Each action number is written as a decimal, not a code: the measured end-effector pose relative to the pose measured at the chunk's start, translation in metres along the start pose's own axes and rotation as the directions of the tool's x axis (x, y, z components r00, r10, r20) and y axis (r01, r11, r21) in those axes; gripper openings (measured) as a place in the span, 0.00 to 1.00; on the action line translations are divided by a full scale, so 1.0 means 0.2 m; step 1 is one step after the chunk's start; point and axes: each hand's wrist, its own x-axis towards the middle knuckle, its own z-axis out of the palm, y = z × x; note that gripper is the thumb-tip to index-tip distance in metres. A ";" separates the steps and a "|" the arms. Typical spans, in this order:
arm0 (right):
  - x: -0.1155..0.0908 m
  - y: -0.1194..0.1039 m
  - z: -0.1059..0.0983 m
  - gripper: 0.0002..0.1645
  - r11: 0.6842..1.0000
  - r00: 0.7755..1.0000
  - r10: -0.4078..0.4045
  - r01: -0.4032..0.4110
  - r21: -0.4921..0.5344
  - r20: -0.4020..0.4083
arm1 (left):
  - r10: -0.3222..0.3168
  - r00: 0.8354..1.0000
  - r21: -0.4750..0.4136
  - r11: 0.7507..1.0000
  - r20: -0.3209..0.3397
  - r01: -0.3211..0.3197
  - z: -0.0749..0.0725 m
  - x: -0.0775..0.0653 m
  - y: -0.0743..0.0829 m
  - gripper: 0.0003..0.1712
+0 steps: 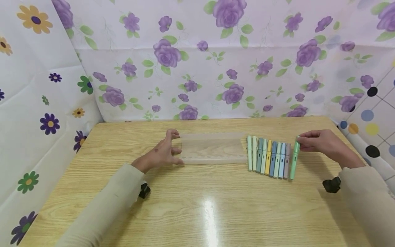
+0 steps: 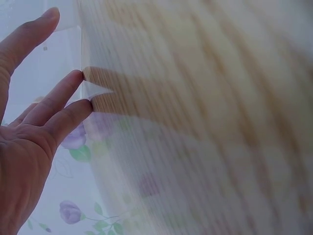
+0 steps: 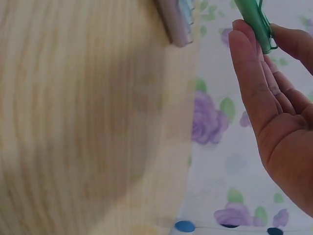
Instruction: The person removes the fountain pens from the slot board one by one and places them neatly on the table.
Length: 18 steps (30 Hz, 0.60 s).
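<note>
A clear plastic box (image 1: 213, 151) lies lengthwise on the table, left of a row of pens. My left hand (image 1: 166, 151) is at its left end, with thumb and fingers spread and fingertips touching the end. In the left wrist view, the left hand (image 2: 34, 117) has fairly straight fingers and the thumb stands apart. My right hand (image 1: 321, 144) pinches a green pen (image 1: 294, 161) near its upper end, just right of the row. The right wrist view shows the green pen (image 3: 255, 22) between thumb and fingertips of the right hand (image 3: 279, 112).
Several pastel pens, among them a yellow pen (image 1: 268, 156) and a mauve pen (image 1: 287, 161), lie side by side between the box and my right hand. The wooden table (image 1: 172, 206) meets a flowered cloth (image 1: 191, 68) at its back edge.
</note>
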 end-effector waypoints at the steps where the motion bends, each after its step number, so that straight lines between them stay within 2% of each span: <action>1: 0.00 0.01 0.00 0.48 1.000 1.000 0.004 -0.004 -0.002 0.003 | -0.003 1.000 0.000 1.000 -0.001 0.003 0.00 0.00 0.00 0.56; 12: 0.06 0.11 0.01 0.46 0.999 0.999 0.033 -0.034 0.031 0.027 | 0.001 1.000 0.006 1.000 0.000 -0.001 0.00 0.01 0.00 0.53; 18: 0.11 0.15 0.03 0.42 0.995 0.995 0.056 -0.063 0.075 0.087 | -0.011 1.000 -0.011 1.000 0.008 0.011 -0.01 0.00 0.00 0.54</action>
